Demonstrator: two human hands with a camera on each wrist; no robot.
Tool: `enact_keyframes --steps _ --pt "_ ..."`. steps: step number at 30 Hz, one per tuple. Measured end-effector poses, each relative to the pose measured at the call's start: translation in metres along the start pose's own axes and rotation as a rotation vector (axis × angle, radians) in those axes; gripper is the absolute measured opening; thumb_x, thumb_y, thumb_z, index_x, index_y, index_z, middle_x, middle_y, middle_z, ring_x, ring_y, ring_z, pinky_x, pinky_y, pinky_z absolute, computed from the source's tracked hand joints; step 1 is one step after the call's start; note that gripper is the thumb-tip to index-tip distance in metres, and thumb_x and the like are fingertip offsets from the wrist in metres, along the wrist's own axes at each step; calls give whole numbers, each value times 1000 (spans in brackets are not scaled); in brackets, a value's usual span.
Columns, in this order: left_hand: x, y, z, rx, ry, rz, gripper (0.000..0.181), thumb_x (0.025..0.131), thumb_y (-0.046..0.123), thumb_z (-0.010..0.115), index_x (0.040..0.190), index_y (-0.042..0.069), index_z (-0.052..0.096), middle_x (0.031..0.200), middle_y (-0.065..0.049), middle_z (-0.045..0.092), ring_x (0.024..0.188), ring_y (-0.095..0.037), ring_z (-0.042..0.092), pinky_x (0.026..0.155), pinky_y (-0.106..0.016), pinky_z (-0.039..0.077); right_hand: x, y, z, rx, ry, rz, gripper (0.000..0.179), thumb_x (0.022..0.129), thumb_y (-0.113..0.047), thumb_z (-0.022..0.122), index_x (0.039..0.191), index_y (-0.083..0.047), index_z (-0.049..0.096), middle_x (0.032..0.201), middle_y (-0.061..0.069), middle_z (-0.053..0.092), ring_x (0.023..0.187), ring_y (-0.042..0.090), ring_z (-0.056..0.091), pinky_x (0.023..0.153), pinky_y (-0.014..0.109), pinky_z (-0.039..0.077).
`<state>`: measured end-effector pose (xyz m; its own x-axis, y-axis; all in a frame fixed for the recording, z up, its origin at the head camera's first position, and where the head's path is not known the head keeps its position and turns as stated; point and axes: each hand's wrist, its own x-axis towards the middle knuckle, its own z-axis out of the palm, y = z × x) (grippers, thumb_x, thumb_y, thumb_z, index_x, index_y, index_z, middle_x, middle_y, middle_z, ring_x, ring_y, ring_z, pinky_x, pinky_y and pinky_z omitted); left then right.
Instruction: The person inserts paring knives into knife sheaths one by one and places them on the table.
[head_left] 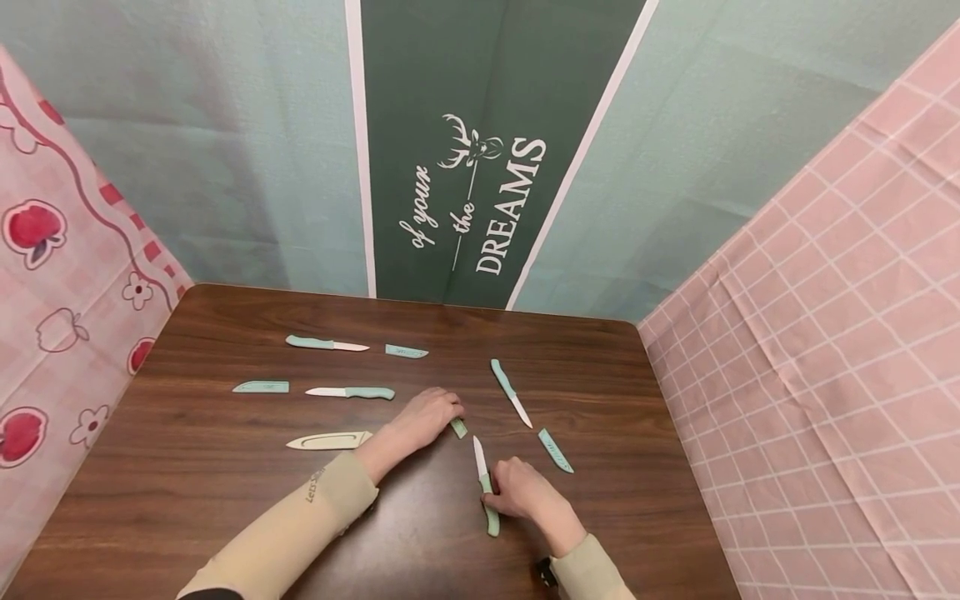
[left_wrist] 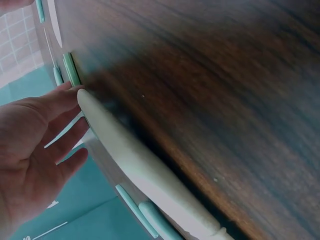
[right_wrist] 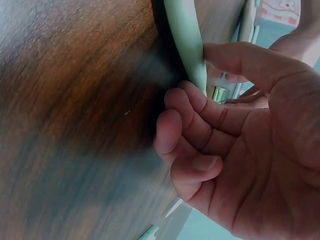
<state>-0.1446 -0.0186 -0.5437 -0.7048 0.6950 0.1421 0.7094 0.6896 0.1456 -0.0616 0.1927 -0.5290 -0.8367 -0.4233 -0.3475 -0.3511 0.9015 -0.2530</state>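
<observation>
My left hand (head_left: 427, 417) pinches one end of a short green knife sheath (head_left: 458, 427) lying on the table; its other fingers spread loosely in the left wrist view. Near it, my right hand (head_left: 521, 487) holds the light green handle of a paring knife (head_left: 492, 518) between thumb and curled fingers. The white blade points away from me, its tip just short of the sheath. Under my left forearm lies a larger knife in a cream sheath (head_left: 327, 441); its cream handle (left_wrist: 145, 172) shows in the left wrist view and is hidden by the arm from above.
Two light blue paring knives, one at the back left (head_left: 311, 342) and one in front of it (head_left: 369, 392), lie beside blue sheaths (head_left: 407, 352). A third blue knife (head_left: 504, 379) and its sheath (head_left: 556, 451) lie right of my hands. Fabric walls surround the wooden table (head_left: 187, 500).
</observation>
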Motion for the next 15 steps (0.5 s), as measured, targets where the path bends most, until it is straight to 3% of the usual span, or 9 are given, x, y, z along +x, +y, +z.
enact_keyframes --steps 3,8,15 --pt "0 -1 3 6 14 -20 14 88 7 68 96 17 75 105 0 71 103 -20 67 99 -37 52 0 -1 0 18 16 27 36 81 -25 74 56 -16 51 50 -9 42 45 8 40 44 23 33" --pt "0 -1 4 19 18 -54 10 89 8 68 83 17 69 93 1 67 89 -20 65 84 -36 56 3 -3 5 79 54 150 37 76 -21 75 54 -15 46 51 -5 42 45 11 42 44 25 36" --pt "-2 -1 0 3 -40 -86 10 86 12 75 84 15 65 93 0 65 87 -20 64 72 -32 56 7 -6 5 77 115 234 27 72 -17 76 62 -12 52 59 3 52 52 19 52 49 33 46"
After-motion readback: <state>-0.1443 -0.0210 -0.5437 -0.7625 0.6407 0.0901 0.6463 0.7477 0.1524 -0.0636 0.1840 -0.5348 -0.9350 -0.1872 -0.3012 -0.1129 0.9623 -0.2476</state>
